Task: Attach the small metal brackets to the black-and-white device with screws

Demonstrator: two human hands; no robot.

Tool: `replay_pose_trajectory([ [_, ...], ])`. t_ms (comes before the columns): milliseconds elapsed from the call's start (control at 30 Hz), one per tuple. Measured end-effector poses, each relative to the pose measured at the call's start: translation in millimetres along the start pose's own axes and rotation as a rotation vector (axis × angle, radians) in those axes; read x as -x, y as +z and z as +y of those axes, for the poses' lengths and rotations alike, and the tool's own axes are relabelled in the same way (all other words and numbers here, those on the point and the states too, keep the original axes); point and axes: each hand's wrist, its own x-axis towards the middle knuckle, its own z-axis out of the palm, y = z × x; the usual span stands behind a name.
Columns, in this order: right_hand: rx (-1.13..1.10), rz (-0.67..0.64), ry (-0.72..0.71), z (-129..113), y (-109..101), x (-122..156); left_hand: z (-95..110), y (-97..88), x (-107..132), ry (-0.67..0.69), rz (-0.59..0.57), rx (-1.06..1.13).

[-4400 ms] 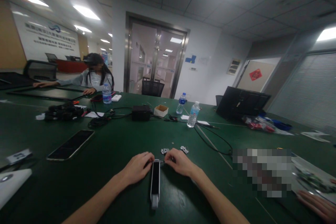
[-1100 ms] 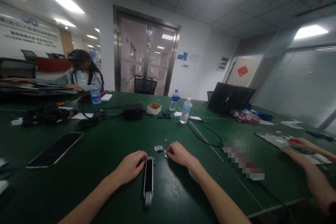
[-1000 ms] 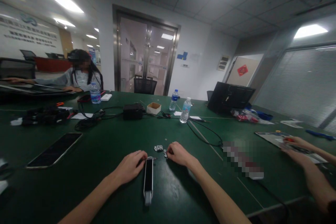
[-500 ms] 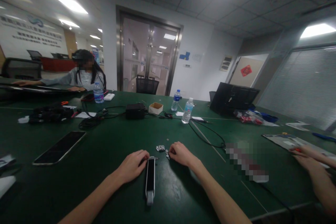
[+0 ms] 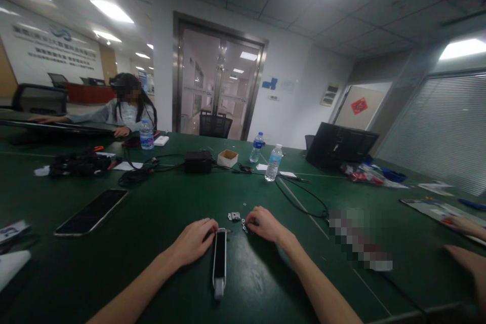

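A long narrow piece with a black face and a white rim [image 5: 219, 255] lies on the green table, its pale end toward me. My left hand [image 5: 194, 240] is closed at its far end, thumb and forefinger pressed together against it. A small screw-like metal part [image 5: 229, 231] sticks out to the right there. My right hand [image 5: 265, 224] rests on the table with curled fingers, its fingertips beside several small metal rings [image 5: 243, 225]. What those fingertips hold, if anything, is hidden. Just beyond lies a small silver metal bracket [image 5: 234, 216], with a single ring [image 5: 245, 204] farther off.
A phone [image 5: 91, 211] lies to the left. Beyond my hands are a black box [image 5: 198, 161], an open carton [image 5: 228, 158], water bottles [image 5: 273, 163] and cables [image 5: 298, 202]. At the right edge a co-worker's hand [image 5: 465, 225] is over a flat panel [image 5: 421, 207].
The view has shifted slightly. My right fingers have parted a little, showing a dark gap, still beside the rings. My left hand keeps its place. The co-worker's hands at right have moved apart.
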Motion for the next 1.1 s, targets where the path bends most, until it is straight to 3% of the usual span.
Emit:
replay_pose_trajectory([
  [733, -0.023, -0.077, 0.086, -11.1, -4.3, 1.8, 1.5, -0.6, 0.9, -0.006, 0.002, -0.021],
  [1100, -0.089, -0.062, 0.064, -1.2, 2.7, 0.9, 1.9, -1.5, 0.2, -0.027, -0.011, -0.005],
])
